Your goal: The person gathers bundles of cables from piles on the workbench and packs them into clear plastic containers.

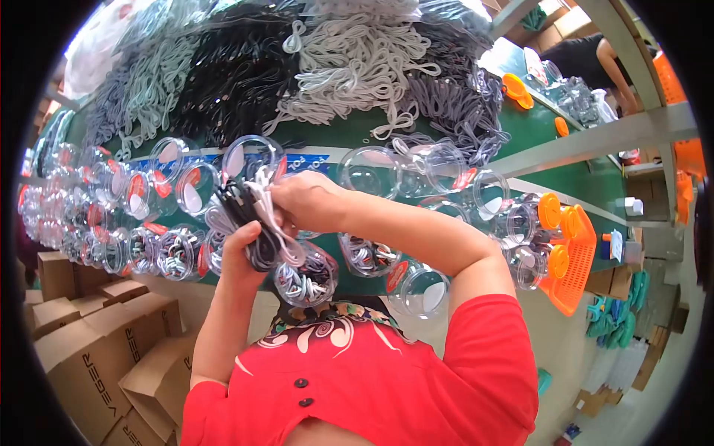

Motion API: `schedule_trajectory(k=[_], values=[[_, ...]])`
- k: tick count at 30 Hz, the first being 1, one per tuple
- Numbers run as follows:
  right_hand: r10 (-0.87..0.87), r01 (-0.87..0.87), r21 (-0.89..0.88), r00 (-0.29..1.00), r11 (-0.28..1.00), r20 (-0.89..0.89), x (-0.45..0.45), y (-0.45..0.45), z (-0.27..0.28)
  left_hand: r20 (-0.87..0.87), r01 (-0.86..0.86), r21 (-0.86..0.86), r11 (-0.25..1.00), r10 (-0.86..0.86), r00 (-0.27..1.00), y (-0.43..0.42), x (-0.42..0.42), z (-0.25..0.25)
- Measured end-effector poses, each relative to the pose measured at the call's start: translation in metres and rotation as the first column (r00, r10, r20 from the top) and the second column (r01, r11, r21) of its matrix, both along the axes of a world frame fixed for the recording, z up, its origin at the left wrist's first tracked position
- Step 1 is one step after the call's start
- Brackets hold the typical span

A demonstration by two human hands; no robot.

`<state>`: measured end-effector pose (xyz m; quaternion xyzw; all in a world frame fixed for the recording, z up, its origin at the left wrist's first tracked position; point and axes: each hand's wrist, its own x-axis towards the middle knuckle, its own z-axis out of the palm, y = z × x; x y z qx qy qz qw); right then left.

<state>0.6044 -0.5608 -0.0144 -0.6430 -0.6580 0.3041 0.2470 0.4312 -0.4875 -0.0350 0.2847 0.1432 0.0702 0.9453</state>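
Note:
My left hand (249, 249) is wrapped round a bundle of coiled cables (256, 215), black on the left and white and grey on the right. My right hand (297, 199) is closed at the upper right side of that bundle, fingers on the white cables. Just below the bundle stands a clear round jar (306, 276) with coiled cables inside. Behind the hands is an open clear jar (255, 152). Heaps of white cables (357, 67), black cables (230, 82) and dark grey cables (454, 100) lie at the back of the green table (524, 145).
Rows of clear jars (134, 189) fill the left side. To the right are jars with orange lids (549, 211) and an orange basket (576, 271). Metal frame bars (595, 141) cross the right. Cardboard boxes (97, 357) stand lower left. Another person's arm (617, 74) shows upper right.

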Motion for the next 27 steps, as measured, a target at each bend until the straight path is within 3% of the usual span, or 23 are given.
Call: schedule_trajectory(k=[1, 3, 4, 6, 8, 9, 10, 12, 15, 16, 20, 21, 23, 24, 25, 26, 27], values=[[-0.085, 0.087, 0.153, 0.996, 0.984, -0.022, 0.004, -0.005, -0.002, -0.085, -0.181, -0.034, 0.983, 0.178, 0.98, -0.007, 0.001, -0.001], [-0.233, 0.267, 0.389, 0.963, 0.882, -0.132, 0.015, -0.014, 0.008, -0.09, -0.178, -0.049, 0.983, 0.173, 0.981, -0.004, -0.002, -0.01], [-0.324, 0.393, 0.397, 0.917, 0.83, -0.231, 0.021, -0.019, 0.018, -0.075, -0.176, -0.051, 0.983, 0.172, 0.982, -0.005, -0.002, -0.009], [-0.411, 0.515, 0.129, 0.79, 0.847, -0.454, 0.032, -0.032, 0.043, -0.024, -0.178, 0.018, 0.984, 0.179, 0.984, -0.008, -0.002, -0.005], [-0.352, 0.466, 0.065, 0.746, 0.882, -0.565, 0.025, -0.04, 0.045, -0.007, -0.183, 0.088, 0.979, 0.185, 0.983, -0.008, 0.0, 0.003], [-0.323, 0.438, 0.04, 0.719, 0.898, -0.615, 0.021, -0.044, 0.047, -0.02, -0.212, 0.034, 0.977, 0.213, 0.977, -0.011, 0.002, 0.006], [-0.331, 0.443, 0.061, 0.747, 0.894, -0.576, 0.012, -0.048, 0.058, -0.065, -0.242, 0.101, 0.965, 0.249, 0.966, -0.018, 0.004, 0.015], [-0.302, 0.421, 0.261, 0.868, 0.869, -0.393, 0.004, -0.049, 0.053, -0.17, -0.141, 0.139, 0.98, 0.164, 0.972, -0.024, 0.003, 0.019], [-0.304, 0.393, 0.408, 0.914, 0.824, -0.268, 0.012, -0.048, 0.043, -0.131, -0.113, -0.001, 0.994, 0.112, 0.985, -0.043, 0.019, 0.037], [-0.264, 0.373, 0.386, 0.914, 0.844, -0.308, 0.017, -0.05, 0.043, -0.102, -0.088, -0.048, 0.995, 0.083, 0.991, -0.048, 0.023, 0.042], [-0.134, 0.281, 0.335, 0.906, 0.899, -0.401, 0.033, -0.062, 0.047, -0.141, 0.063, 0.045, 0.997, -0.056, 0.989, -0.049, 0.02, 0.031], [-0.116, 0.259, 0.339, 0.914, 0.904, -0.388, 0.036, -0.065, 0.047, -0.251, -0.051, 0.05, 0.997, 0.062, 0.966, -0.057, 0.02, 0.034], [-0.068, 0.202, 0.318, 0.92, 0.926, -0.387, 0.053, -0.067, 0.043, -0.238, 0.027, 0.012, 1.0, -0.023, 0.971, -0.055, 0.013, 0.029], [-0.157, 0.208, 0.025, 0.808, 0.978, -0.568, 0.072, -0.075, 0.063, -0.234, 0.067, -0.007, 0.998, -0.067, 0.97, -0.052, 0.009, 0.026], [-0.239, 0.29, 0.037, 0.848, 0.956, -0.474, 0.098, -0.077, 0.056, -0.158, 0.086, 0.02, 0.996, -0.082, 0.984, -0.05, 0.009, 0.023], [-0.342, 0.422, 0.039, 0.781, 0.906, -0.523, 0.134, -0.076, 0.038, -0.114, 0.109, -0.014, 0.994, -0.11, 0.987, -0.047, 0.005, 0.019], [-0.511, 0.534, -0.002, 0.808, 0.846, -0.294, 0.178, -0.077, 0.023, -0.157, 0.02, 0.017, 1.0, -0.017, 0.987, -0.049, 0.005, 0.025]])
